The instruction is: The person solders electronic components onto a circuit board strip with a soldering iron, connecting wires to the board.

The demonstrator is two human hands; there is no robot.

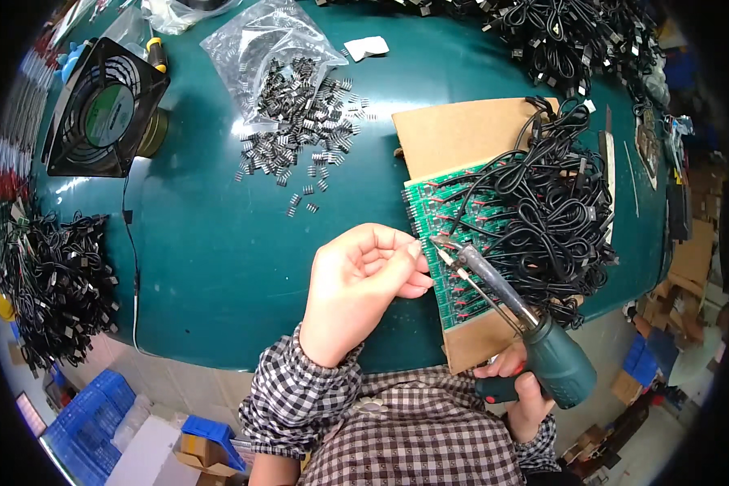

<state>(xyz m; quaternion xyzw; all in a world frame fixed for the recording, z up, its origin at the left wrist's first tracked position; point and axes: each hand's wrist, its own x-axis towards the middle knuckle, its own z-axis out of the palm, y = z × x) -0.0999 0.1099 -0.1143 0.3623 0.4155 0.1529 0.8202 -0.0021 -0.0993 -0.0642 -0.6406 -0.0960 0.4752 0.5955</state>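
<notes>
In my right hand [526,393] is a green-handled soldering gun [560,360], with its metal barrel angled up and left. Its tip reaches the left part of a panel of green circuit boards [462,304]. Beside that panel's left edge, my left hand [360,279] is closed in a pinch; whatever its fingertips hold is too small and covered to make out. Black pin headers stick out along the panel's upper left edge. Black cables [547,219] run from the boards and lie coiled to the right. Under the panel is a sheet of brown cardboard [441,134].
Loose pin headers [300,121] spill from a clear plastic bag [251,53] at the table's back middle. A black fan [97,113] stands at the left, near a screwdriver [155,55]. Cable bundles lie at the left [61,283] and far right [559,36].
</notes>
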